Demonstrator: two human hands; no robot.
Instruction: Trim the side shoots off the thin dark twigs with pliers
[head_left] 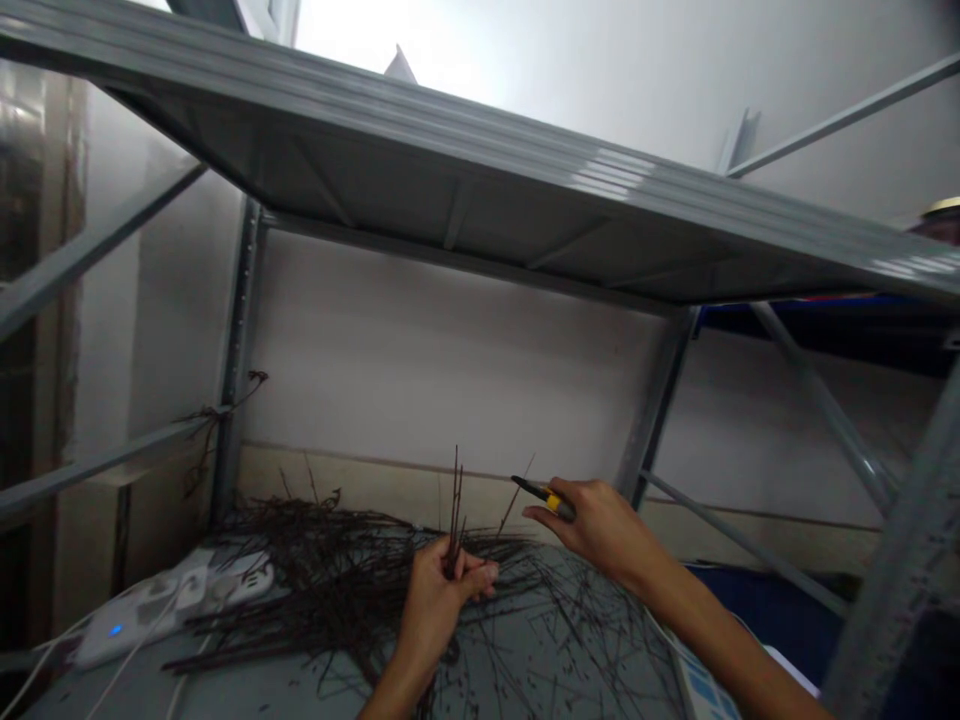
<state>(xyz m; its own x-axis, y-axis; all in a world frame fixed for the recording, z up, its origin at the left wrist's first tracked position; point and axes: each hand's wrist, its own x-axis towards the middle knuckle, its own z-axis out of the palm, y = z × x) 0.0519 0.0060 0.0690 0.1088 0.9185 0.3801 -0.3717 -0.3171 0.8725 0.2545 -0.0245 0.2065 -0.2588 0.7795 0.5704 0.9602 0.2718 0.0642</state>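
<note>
**Left hand clenches a small bunch of twigs while right hand holds a utility knife beside it**

The left hand, low in the middle of the view, is closed into a fist, its fingers curled round the thin, dark bunch, which stands upright out of the top of the grip. The right hand reaches in from the right, curled and pinching the knife's black-and-yellow handle between thumb and fingers. The tool points left toward the bunch, close to it but not touching, and any blade is too small to make out.

Only that small bunch is gathered in hand, and no tie or band shows on it. Most of the material lies loose: a large heap of dark twigs spreads below and to the left of the hands, its long stems lying roughly side by side, while thinner strands scatter crosswise toward the right over a lower steel shelf.

Farther out, a white power strip with a small blue light sits at the shelf's left end, trailing white cables. A blue-and-white printed sheet lies under the right forearm. A stray twig clings to a crossbar of the rack, and an upper steel shelf spans overhead against a white wall.
</note>
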